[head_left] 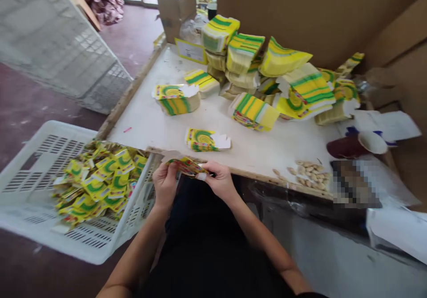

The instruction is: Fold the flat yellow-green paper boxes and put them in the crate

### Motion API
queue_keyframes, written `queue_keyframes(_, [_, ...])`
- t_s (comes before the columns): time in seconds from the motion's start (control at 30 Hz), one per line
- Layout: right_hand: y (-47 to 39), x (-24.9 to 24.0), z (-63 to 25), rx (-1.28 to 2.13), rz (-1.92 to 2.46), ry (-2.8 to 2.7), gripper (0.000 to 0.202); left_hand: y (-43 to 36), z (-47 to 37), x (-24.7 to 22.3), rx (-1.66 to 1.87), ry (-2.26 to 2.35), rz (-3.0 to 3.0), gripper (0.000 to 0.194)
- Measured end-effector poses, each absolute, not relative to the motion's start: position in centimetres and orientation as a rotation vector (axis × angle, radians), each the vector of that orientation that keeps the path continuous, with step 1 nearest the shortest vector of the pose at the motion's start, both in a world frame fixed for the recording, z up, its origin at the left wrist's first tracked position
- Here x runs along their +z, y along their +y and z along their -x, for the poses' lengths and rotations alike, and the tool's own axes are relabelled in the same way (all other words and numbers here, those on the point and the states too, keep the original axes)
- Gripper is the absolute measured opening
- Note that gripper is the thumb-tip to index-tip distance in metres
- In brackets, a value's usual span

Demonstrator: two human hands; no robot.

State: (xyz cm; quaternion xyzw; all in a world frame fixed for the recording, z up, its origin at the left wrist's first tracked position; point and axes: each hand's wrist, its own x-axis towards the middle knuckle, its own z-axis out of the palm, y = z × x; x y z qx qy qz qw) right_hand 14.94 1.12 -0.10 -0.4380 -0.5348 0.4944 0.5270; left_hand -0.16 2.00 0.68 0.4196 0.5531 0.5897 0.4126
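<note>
A yellow and green printed carton (187,166) is held between my two hands at the table's front edge. My left hand (166,183) pinches its left end, where a pale flap sticks up. The fingers of my right hand (220,181) are closed on its right end. Just beyond the hands, a small stack of flat cartons (203,140) lies on the white table (147,126). To the left, a white plastic basket (106,240) holds a heap of yellow and green cartons (100,184).
Bundles of flat cartons (247,51) are piled at the table's back, with more bundles (176,100) nearer. At the right are peanuts in shells (312,173), a dark red cup (347,146) and a plastic bag (393,182). An open cardboard box (176,15) stands at the back left.
</note>
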Motion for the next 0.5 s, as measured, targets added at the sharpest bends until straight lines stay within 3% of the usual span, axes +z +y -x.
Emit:
queue_keyframes(0.1, [1.0, 0.6, -16.3, 1.086, 1.021, -1.41, 0.012, 2.3, 1.3, 1.5, 1.303, 1.38, -1.224, 0.049])
queue_keyframes(0.27, [0.9, 1.4, -18.1, 0.572, 1.154, -1.786, 0.026, 2.5, 3.6, 5.4, 1.013, 1.228, -1.66, 0.087])
queue_keyframes(0.33, [0.8, 1.7, -18.1, 0.451, 1.085, -1.952, 0.03, 2.3, 3.6, 6.2, 0.744, 1.231, -1.822, 0.095])
queue_keyframes(0.43, [0.1, 2.2, -17.4, 0.406, 0.938, -2.051, 0.034, 2.0, 2.5, 5.7, 0.352, 1.229, -1.891, 0.079])
queue_keyframes(0.5, [-0.4, 2.2, -16.8, 0.406, 0.982, -1.91, 0.039, 1.7, 1.5, 4.8, 0.334, 1.298, -1.838, 0.061])
